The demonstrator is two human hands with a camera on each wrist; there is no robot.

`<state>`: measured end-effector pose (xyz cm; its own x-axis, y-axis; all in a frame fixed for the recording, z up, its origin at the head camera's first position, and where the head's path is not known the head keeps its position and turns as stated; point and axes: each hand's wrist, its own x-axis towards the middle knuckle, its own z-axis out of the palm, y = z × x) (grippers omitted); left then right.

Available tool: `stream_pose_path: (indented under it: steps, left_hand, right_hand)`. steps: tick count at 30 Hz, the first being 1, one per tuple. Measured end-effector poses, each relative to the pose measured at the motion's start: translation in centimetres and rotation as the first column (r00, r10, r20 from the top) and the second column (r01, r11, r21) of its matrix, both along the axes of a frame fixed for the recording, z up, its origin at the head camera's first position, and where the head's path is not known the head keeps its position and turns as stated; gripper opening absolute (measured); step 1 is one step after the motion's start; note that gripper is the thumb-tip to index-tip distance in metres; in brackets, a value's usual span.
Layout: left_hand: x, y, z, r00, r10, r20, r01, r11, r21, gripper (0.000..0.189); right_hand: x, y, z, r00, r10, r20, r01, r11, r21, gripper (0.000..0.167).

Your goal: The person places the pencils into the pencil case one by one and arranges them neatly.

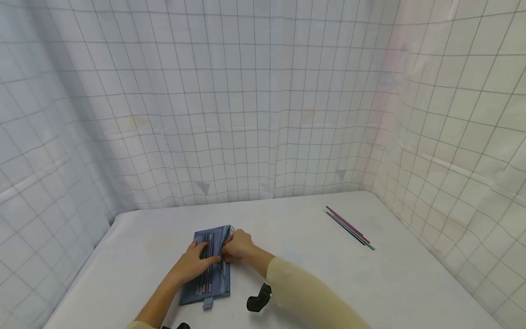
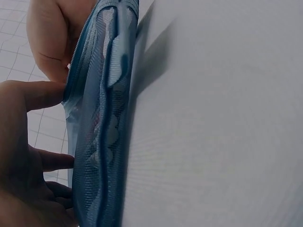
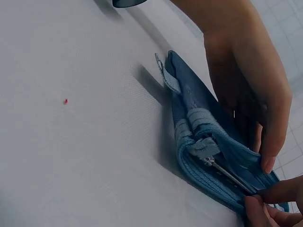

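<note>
A blue mesh pencil case [image 1: 192,293] lies on the white table with several pencils [image 1: 208,260] showing through it. My left hand [image 1: 191,265] rests across the case, fingers spread, its thumb pressing the edge of the opening. At the zipped side, the case gapes along part of its length. My right hand [image 1: 239,245] is at this opening, and its fingertips [image 3: 279,190] pinch a slim pencil [image 3: 232,176] lying along the gap. The pencil's far part is hidden by the fingers. A fabric tab [image 3: 168,78] sticks out from the case's near end.
Several loose pencils [image 1: 349,227] lie together at the right back of the table. A tiny red speck [image 3: 66,101] is on the tabletop. White grid-patterned curtains [image 1: 255,100] hang behind and at both sides. A black wrist device [image 1: 259,299] sits by the right sleeve.
</note>
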<state>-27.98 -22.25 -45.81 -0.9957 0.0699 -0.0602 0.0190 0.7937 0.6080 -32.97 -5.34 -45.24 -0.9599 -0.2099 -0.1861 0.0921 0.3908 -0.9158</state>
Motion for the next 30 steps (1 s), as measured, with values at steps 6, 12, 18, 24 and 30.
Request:
stream_pose_path:
  steps: [6, 12, 18, 24, 30]
  left_hand:
    - [-0.1, 0.2, 0.4, 1.000, 0.007, 0.001, -0.007, 1.000, -0.003, 0.092]
    - [-0.1, 0.0, 0.4, 1.000, 0.002, -0.003, -0.002, 1.000, -0.007, 0.092]
    - [0.1, -0.1, 0.2, 1.000, 0.007, 0.017, -0.008, 1.000, 0.026, 0.094]
    - [0.1, -0.1, 0.2, 0.999, 0.006, 0.044, -0.009, 0.998, 0.057, 0.096]
    - [0.0, -0.1, 0.4, 0.999, 0.011, 0.046, -0.013, 0.999, 0.047, 0.096]
  right_hand:
    - [-0.4, -0.7, 0.6, 0.999, -0.023, -0.038, 0.025, 0.998, 0.051, 0.008]
    - [-0.4, -1.0, 0.5, 0.994, -0.018, 0.105, 0.034, 0.988, -0.154, 0.013]
    - [-0.3, -0.7, 0.1, 0.967, 0.061, 0.248, 0.030, 0.937, -0.348, 0.015]
    - [-0.6, 0.0, -0.1, 0.959, 0.126, 0.256, -0.022, 0.928, -0.372, 0.030]
    - [-1.1, 1.3, 0.3, 0.960, 0.159, 0.231, -0.070, 0.933, -0.352, 0.018]
